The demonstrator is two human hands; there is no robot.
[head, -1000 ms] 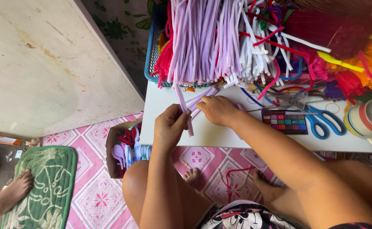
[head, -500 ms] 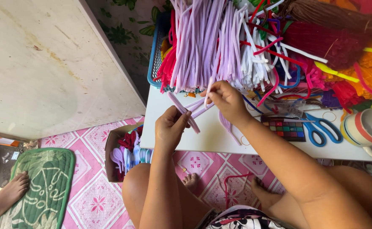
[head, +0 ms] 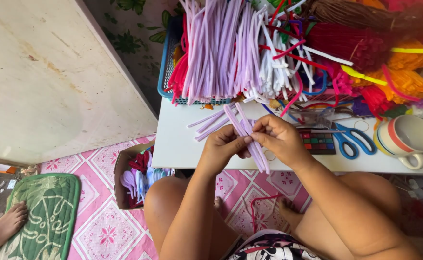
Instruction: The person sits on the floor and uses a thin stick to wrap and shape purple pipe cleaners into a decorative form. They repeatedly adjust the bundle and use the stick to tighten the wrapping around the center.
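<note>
Both hands are pinched onto a small bunch of fuzzy lilac pipe-cleaner stems [head: 250, 139], held just above the near edge of the white worktop [head: 177, 144]. Left hand [head: 223, 147] has its fingers closed round the bunch from the left, thumb on top. Right hand [head: 281, 139] grips it w/ thumb and forefinger, right where the stems cross. The bunch runs diagonal, top ends pointing up-left toward the blue plastic basket [head: 165, 82], bottom ends sticking out below the hands, over the pink patterned floor mat.

Imo the step here is gathering and evening up the stems. To do it well: keep the pinch tight at one spot, let the other hand slide the ends level, don't let the fuzz snag b/c these things grab each other. A few loose lilac stems [head: 211, 124] lie flat on the worktop just left of the hands, easy to add.

Blue-handled scissors [head: 351, 139] and a striped ceramic mug [head: 404, 139] sit off to the right, well apart from the hands, so no real bump risk.
</note>
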